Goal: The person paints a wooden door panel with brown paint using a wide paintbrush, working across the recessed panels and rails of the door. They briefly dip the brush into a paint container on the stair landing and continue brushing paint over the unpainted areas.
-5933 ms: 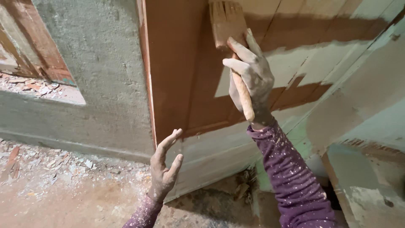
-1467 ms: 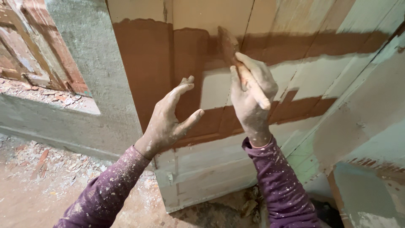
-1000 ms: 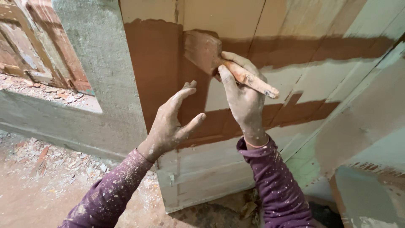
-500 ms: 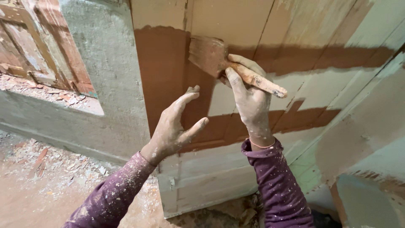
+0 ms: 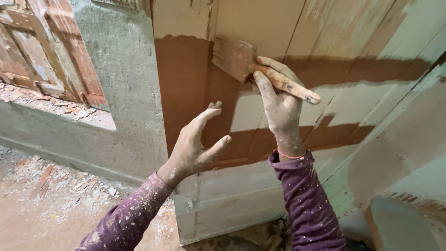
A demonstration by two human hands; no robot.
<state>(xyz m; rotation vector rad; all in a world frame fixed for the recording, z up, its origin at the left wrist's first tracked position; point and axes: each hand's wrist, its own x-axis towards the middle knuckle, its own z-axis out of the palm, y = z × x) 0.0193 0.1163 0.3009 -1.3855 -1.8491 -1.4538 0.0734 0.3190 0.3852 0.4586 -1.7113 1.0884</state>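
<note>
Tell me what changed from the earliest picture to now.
The right hand turned the paintbrush from upright to bristles pointing left, on the door. The left hand rose from low down to beside the door, open. The right hand's grip on the brush stayed.

A house under renovation: a rough plastered wall (image 5: 125,83), a half-painted wooden door (image 5: 260,195), an old red window frame (image 5: 55,60), and rubble on the dusty floor (image 5: 51,195).

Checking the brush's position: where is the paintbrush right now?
In the head view, the paintbrush sits upper centre, held in the right hand, bristles against the brown-painted door panel.
</note>
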